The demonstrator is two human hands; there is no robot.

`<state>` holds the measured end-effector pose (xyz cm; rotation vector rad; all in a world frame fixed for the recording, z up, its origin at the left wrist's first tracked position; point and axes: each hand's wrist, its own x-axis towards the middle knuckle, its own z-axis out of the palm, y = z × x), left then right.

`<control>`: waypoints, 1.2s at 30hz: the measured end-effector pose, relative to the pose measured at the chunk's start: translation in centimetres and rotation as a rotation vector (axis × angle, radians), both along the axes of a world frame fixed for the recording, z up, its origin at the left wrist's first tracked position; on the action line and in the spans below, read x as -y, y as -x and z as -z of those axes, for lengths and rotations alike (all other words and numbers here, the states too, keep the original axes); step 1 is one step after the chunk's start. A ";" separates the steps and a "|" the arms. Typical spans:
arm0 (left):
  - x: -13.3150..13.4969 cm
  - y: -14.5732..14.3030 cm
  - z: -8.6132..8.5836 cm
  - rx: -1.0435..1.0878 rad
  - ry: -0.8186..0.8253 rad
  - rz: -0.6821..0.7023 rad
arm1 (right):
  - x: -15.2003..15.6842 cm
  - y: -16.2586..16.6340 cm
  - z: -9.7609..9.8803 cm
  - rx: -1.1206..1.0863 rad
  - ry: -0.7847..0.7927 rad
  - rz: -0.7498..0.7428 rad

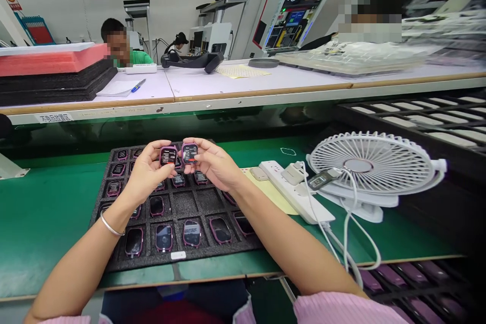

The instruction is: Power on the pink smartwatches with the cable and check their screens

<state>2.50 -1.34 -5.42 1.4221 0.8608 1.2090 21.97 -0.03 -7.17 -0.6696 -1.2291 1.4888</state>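
My left hand (146, 172) pinches a small pink-rimmed watch body (168, 155) with its screen lit. My right hand (214, 164) holds a second watch body (190, 152) beside it, the two almost touching. Both hover above the far half of a black foam tray (178, 205) on the green mat. Several more pink watch bodies (192, 233) lie in the tray's pockets, and some pockets in the middle are bare. A silver bangle (111, 226) is on my left wrist.
A white power strip (294, 193) with plugs and cables lies right of the tray, beside a white desk fan (370, 164). A yellow sheet (271, 193) is under the strip. Black trays (417, 119) stand at the right. Two people sit behind the white bench (243, 83).
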 end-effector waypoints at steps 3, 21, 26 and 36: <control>-0.1 -0.4 0.9 -0.077 0.075 0.115 | 0.8 -1.9 1.3 0.054 0.010 -0.027; 1.3 -0.1 2.8 -1.260 -0.442 0.265 | 3.9 -8.2 4.9 1.108 -0.454 0.027; 4.5 6.9 0.8 -1.241 -0.556 0.021 | 4.4 -10.6 4.9 1.509 -0.423 0.248; 11.8 15.5 6.6 -1.427 -0.218 -0.289 | 5.6 -9.7 6.0 1.480 -0.302 0.262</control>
